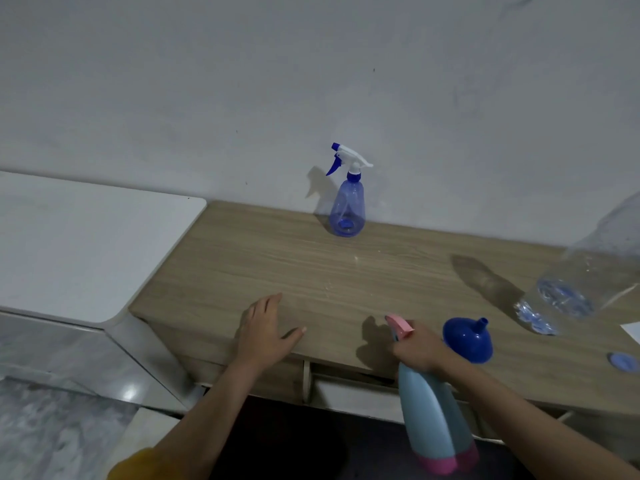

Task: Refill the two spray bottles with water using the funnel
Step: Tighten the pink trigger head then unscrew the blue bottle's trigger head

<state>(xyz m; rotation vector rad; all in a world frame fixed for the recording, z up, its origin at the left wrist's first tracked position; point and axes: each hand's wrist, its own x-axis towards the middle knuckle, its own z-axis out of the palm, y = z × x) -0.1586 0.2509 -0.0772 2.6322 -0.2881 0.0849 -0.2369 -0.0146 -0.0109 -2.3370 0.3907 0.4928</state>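
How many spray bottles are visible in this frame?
2. A translucent blue spray bottle stands on the wooden desk by the wall; a light-blue, pink-based spray bottle is gripped by the right hand.

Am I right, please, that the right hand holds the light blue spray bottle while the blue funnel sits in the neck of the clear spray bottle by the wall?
Not quite. In the head view the funnel lies upside down on the desk beside the right hand, which does hold the light blue spray bottle. The clear spray bottle by the wall is capped.
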